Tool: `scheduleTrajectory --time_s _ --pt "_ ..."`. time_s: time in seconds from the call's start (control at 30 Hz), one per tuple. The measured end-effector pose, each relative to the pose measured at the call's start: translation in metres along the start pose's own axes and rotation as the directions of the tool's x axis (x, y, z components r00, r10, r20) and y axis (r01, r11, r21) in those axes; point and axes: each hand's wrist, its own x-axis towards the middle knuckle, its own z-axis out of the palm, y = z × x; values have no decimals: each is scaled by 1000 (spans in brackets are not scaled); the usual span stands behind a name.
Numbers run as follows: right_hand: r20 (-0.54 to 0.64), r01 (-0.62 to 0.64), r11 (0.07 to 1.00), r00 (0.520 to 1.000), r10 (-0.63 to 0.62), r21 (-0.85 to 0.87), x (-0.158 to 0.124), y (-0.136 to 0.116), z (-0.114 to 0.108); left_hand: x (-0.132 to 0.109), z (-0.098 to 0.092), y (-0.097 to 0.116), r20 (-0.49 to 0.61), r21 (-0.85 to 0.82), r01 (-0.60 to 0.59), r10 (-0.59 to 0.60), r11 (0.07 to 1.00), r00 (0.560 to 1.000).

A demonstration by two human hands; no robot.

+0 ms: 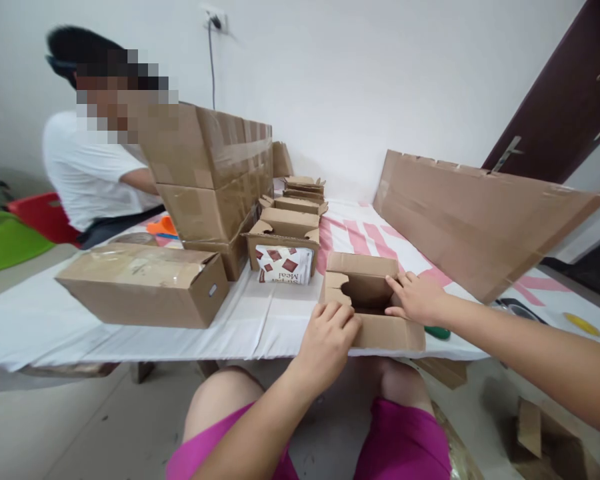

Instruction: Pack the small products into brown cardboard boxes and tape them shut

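A small open cardboard box (363, 266) stands at the table's front edge, its flaps spread and a notch cut in the left one. My left hand (330, 337) has its fingers curled over the box's near left corner. At the right side, my right hand (414, 297) grips the wall between fingers and thumb, with fingertips reaching into the opening. Left of this box, a printed white pouch (284, 265) leans against another open carton (290, 225). The bottom of the box I hold is mostly in shadow.
A taped long carton (145, 280) lies at the left, before a stack of taped cartons (215, 167). A tall cardboard sheet (475, 213) stands at the right. Another person (95, 167) sits behind the stack. A green object (437, 332) lies beside my box; an open carton (545, 433) is on the floor.
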Motion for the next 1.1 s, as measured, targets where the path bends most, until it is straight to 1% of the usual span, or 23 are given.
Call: scheduleTrajectory --time_s 0.07,0.1,0.17,0.23,0.3,0.37,0.4,0.47,0.53,0.6,0.67,0.73,0.8,0.83,0.87,0.9,0.97,1.0,1.07,1.1 --pt "-95 88 989 992 -78 115 -2 9 16 1 5 3 -10 -53 -75 75 996 997" --pt "-132 129 974 986 -105 188 -2 13 24 2 9 5 -11 -75 -95 94 993 995" --pt "-169 189 924 976 -139 334 -3 18 36 3 15 9 -12 -88 -72 71 994 997" --pt "-173 208 873 974 -144 442 -2 21 43 4 17 15 -25 -57 -3 1 998 1000" --pt "-163 208 845 976 -145 493 0 22 47 3 16 18 -45 1 91 -91 996 995" --pt "-133 195 840 980 -147 507 2 22 47 1 12 17 -44 56 218 -216 974 975" --pt "-118 193 840 981 -154 508 3 23 46 0 9 14 -33 76 292 -290 954 957" --pt "-98 200 841 980 -175 502 4 25 45 -1 6 4 27 81 399 -402 913 915" --pt "-88 212 842 977 -194 496 7 27 44 0 7 -9 123 31 431 -432 902 894" --pt "-85 208 846 978 -191 491 11 28 43 2 10 -19 182 -44 445 -431 894 884" --pt "-112 190 871 981 -156 453 16 25 41 3 13 -26 184 -98 483 -461 870 868" --pt "-221 201 914 967 -128 353 20 18 33 3 14 -27 183 -121 510 -485 852 855" --pt "-334 269 934 925 -182 234 23 6 21 2 12 -24 213 -126 503 -472 855 856" --pt "-350 311 932 907 -233 186 25 0 14 0 10 -23 231 -121 494 -459 861 858" --pt "-330 348 926 900 -286 146 26 -7 7 -1 8 -20 247 -111 489 -452 865 857" --pt "-277 372 922 902 -332 105 27 -14 0 -2 6 -18 258 -93 493 -457 865 851" --pt "-180 375 927 911 -370 -7 29 -27 -10 -3 3 -12 268 -47 517 -488 855 831" --pt "-163 386 920 905 -393 -74 30 -33 -13 -3 2 -9 270 -23 531 -506 847 819" --pt "-159 448 880 868 -470 -157 31 -43 -13 -4 1 -3 277 12 549 -530 836 801" --pt "-140 483 863 853 -502 -150 31 -47 -11 -4 0 0 285 23 551 -533 834 796"
